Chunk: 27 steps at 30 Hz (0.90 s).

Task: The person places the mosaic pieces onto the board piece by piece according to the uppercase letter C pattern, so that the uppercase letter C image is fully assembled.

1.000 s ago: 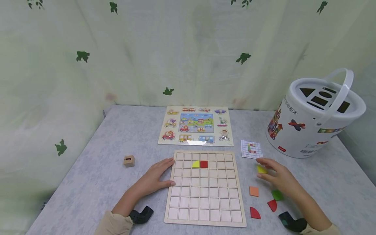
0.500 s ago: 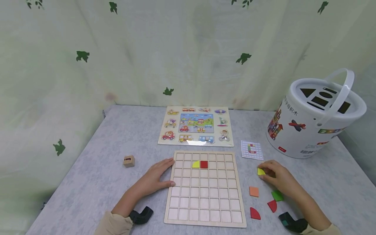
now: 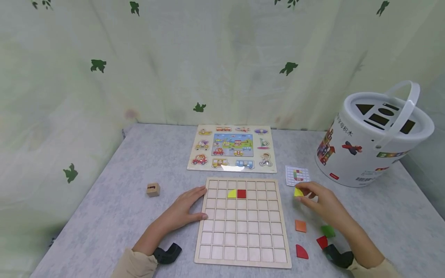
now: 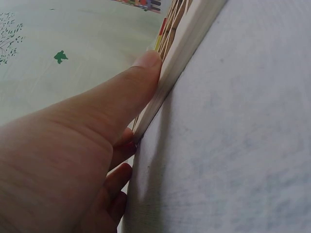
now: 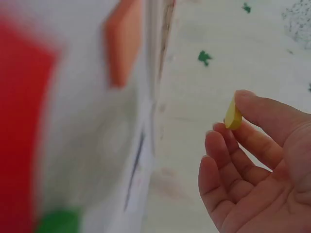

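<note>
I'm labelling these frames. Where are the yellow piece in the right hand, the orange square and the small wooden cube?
yellow piece (image 3: 298,192), head view, its top face.
orange square (image 3: 300,226), head view, centre.
wooden cube (image 3: 153,189), head view, front face.

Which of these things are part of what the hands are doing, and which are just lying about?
In use: right hand pinching yellow piece; left hand steadying grid board; pattern card; loose coloured pieces.

Lying about: vehicle puzzle, white bucket, wooden cube.
</note>
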Motion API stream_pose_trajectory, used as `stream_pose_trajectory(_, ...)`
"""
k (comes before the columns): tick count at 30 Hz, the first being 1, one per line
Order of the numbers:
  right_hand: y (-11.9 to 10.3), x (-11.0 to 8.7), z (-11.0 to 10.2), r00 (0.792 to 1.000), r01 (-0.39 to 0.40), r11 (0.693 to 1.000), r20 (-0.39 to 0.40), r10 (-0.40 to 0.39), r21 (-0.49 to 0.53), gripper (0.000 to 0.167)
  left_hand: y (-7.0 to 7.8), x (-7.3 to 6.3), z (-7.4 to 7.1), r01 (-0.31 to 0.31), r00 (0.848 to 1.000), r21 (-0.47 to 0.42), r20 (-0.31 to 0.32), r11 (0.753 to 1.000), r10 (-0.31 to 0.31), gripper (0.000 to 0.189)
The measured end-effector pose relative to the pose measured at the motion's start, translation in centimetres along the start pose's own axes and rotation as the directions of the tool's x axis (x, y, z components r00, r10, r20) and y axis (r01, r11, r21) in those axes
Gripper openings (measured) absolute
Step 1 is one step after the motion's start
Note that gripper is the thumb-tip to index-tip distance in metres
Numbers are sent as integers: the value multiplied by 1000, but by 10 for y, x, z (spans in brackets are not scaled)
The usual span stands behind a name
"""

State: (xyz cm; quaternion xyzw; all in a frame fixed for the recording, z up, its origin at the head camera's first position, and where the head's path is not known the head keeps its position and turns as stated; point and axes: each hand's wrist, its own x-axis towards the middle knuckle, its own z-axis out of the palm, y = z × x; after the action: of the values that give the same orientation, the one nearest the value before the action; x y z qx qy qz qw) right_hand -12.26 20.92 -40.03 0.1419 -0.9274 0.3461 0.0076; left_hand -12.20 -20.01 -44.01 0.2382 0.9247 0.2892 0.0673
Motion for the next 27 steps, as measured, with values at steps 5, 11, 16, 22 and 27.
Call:
stream_pose_trajectory(5,-25,16,9,993,105,993,-50,-103,54,33,1,0,-1,4,1000,-1,6,1000,-4,81)
stream_pose_trajectory(11,-51,36,29,984,171,974,-75,-161,151,31,2,1,-2,18,1000,1,16,1000,-18,80)
stream_pose_trajectory(16,-59,49,51,982,188,957,-52,-181,219,31,3,1,-4,21,1000,-7,11,1000,-21,81)
stream_pose_trajectory(22,-51,57,76,989,121,961,55,-139,247,30,1,0,-2,19,1000,-10,8,1000,-19,81)
stream_pose_trajectory(27,-44,57,87,985,97,983,126,-117,156,28,0,0,-1,16,1000,-7,15,1000,-16,80)
